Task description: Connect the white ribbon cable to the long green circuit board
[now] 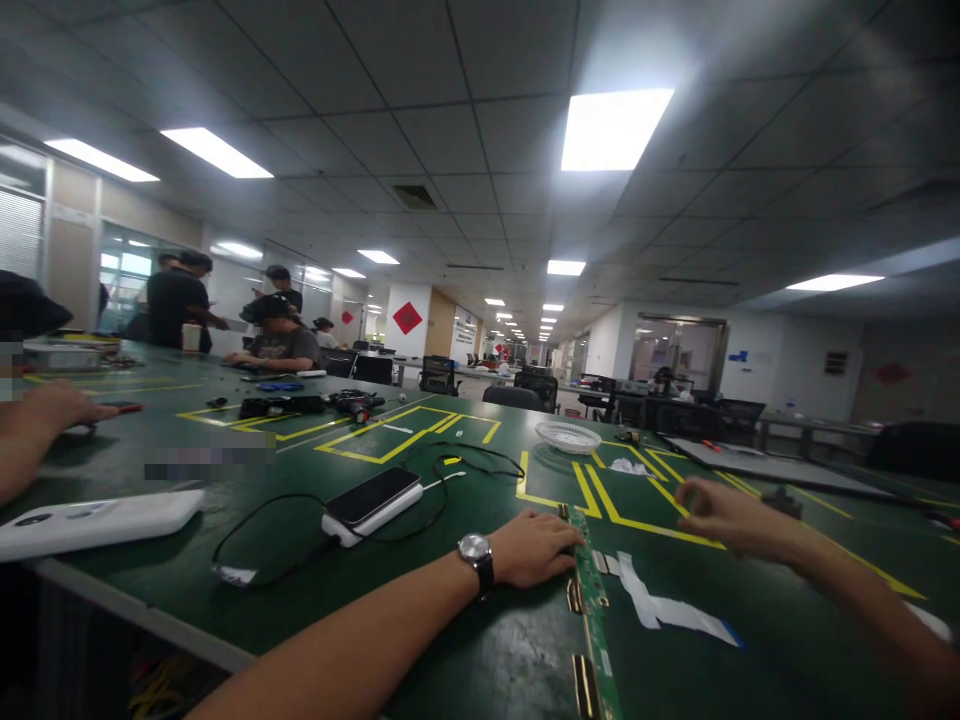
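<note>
A long, narrow green circuit board with gold-coloured connectors lies at the lower middle of the table. My left hand, a watch on its wrist, has its fingers closed at the board's left edge, near its far end. To the right of the board, a white ribbon cable with a blue tip is spread on the table. Above and beyond that cable is my right hand, slightly blurred, its fingers drawn together in a pinch. Whatever may be between those fingertips is too small to make out.
On the green table, a phone rests on a white device with a black cable. A white basket stands farther off. At left are a white case, black tools and another person's hand.
</note>
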`<state>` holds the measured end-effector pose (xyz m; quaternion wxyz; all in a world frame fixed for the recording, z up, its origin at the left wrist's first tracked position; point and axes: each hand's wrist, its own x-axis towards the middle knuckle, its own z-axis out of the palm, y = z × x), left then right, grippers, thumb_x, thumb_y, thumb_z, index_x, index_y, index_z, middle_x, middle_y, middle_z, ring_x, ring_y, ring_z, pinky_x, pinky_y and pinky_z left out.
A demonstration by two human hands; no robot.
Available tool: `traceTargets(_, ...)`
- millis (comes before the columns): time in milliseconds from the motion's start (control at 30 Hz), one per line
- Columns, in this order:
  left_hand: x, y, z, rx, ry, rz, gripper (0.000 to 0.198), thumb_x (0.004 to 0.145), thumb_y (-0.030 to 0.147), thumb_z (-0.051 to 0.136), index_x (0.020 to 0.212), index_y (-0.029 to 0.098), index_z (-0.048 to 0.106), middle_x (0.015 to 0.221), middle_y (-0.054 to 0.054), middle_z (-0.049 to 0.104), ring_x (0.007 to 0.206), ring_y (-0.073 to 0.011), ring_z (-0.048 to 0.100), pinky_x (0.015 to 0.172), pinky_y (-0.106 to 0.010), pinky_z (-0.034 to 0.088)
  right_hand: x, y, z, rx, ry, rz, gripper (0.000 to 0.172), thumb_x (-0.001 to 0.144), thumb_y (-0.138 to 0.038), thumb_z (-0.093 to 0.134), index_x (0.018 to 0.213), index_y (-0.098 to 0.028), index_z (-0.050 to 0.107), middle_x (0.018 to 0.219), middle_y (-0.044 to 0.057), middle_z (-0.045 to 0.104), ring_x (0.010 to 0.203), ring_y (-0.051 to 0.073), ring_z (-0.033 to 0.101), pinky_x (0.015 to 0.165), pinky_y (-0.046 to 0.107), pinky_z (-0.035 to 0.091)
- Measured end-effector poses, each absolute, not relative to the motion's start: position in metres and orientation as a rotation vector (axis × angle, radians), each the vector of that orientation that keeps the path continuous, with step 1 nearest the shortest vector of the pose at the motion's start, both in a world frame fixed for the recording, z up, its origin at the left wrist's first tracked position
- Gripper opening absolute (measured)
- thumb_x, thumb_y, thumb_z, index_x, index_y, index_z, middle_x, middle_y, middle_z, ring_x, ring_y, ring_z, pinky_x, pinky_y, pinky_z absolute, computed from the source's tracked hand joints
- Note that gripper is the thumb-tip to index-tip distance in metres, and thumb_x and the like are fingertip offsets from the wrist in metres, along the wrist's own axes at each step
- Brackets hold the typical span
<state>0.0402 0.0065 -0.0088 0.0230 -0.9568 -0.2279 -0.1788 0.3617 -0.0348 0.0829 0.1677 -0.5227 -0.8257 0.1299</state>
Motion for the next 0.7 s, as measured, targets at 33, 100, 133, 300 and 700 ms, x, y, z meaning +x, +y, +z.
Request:
traceTargets(33, 0.040, 0.007, -0.009, -2.953, -0.718, -0.560, 0.034, 0.099, 0.036, 0.045, 0.130, 0.025, 0.051, 0.133, -0.006, 0.059, 0.121, -0.0250, 0.055, 0.097, -0.040, 0.042, 0.361, -0.038, 0.080, -1.514, -2.428, 0.813, 0.044, 0.080, -0.050, 0.065, 0.114, -0.022, 0.057, 0.092, 0.008, 0.063, 0.072, 0.022, 0.063, 0.051, 0.032, 0.053)
traceTargets(100, 0.040, 0.007, -0.009, -2.937, -0.744, -0.579, 0.034, 0.099, 0.037, 0.045, 0.130, 0.025, 0.051, 0.130, -0.007, 0.060, 0.120, -0.0252, 0.056, 0.097, -0.040, 0.043, 0.352, -0.046, 0.075, -1.294, -2.435, 1.444, 0.063, 0.070, -0.058, 0.073, 0.116, -0.018, 0.055, 0.079, 0.002, 0.060, 0.057, 0.015, 0.058, 0.040, 0.023, 0.047)
traceTargets(133, 0.040, 0.007, -0.009, -2.931, -0.763, -0.594, 0.034, 0.099, 0.037, 0.044, 0.129, 0.025, 0.052, 0.128, -0.007, 0.061, 0.118, -0.0252, 0.057, 0.096, -0.040, 0.044, 0.344, -0.049, 0.072, -1.182, -2.389, 1.534, 0.064, 0.070, -0.058, 0.074, 0.115, -0.017, 0.055, 0.074, -0.001, 0.058, 0.051, 0.011, 0.053, 0.036, 0.019, 0.043)
traceTargets(300, 0.039, 0.009, -0.004, -2.879, -0.942, -0.810, 0.036, 0.103, 0.036, 0.034, 0.127, 0.021, 0.055, 0.122, -0.007, 0.064, 0.112, -0.0232, 0.060, 0.098, -0.036, 0.045, 0.296, -0.041, 0.062, -1.062, -2.171, 0.873, 0.030, 0.092, -0.047, 0.056, 0.100, -0.018, 0.060, 0.076, 0.000, 0.060, 0.061, 0.012, 0.057, 0.050, 0.022, 0.049)
traceTargets(700, 0.040, 0.010, -0.002, -2.836, -0.937, -0.876, 0.033, 0.102, 0.031, 0.038, 0.127, 0.019, 0.055, 0.124, -0.007, 0.062, 0.113, -0.0218, 0.056, 0.100, -0.036, 0.043, 0.277, -0.024, 0.019, -1.010, -2.715, 0.155, 0.049, 0.091, -0.012, 0.039, 0.133, -0.026, 0.060, 0.139, 0.006, 0.058, 0.128, 0.022, 0.052, 0.111, 0.039, 0.037)
